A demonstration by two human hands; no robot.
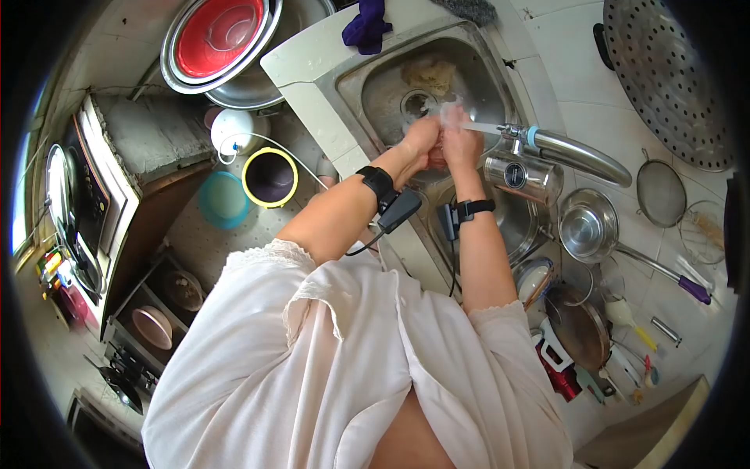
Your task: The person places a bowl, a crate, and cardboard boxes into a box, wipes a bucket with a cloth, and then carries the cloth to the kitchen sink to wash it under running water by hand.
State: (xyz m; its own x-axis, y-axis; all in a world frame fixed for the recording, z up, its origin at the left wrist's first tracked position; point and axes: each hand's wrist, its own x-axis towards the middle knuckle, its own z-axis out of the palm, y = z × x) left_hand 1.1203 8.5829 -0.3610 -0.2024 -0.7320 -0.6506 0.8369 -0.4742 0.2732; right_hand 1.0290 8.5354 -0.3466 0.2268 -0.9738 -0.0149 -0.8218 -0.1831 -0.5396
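Over the upper basin of the steel sink, my left hand and my right hand are close together under running water from the faucet. Fingers of both hands curl around something reddish and clear between them, too small and blurred by the water to name. The drain lies just beyond my left hand. A yellowish sponge or cloth rests on the basin floor behind it. Black straps with small devices sit on both wrists.
A purple cloth hangs at the sink's edge. Right of the sink are a clear container, a steel ladle pot and a strainer. Buckets stand on the floor at left, below nested basins.
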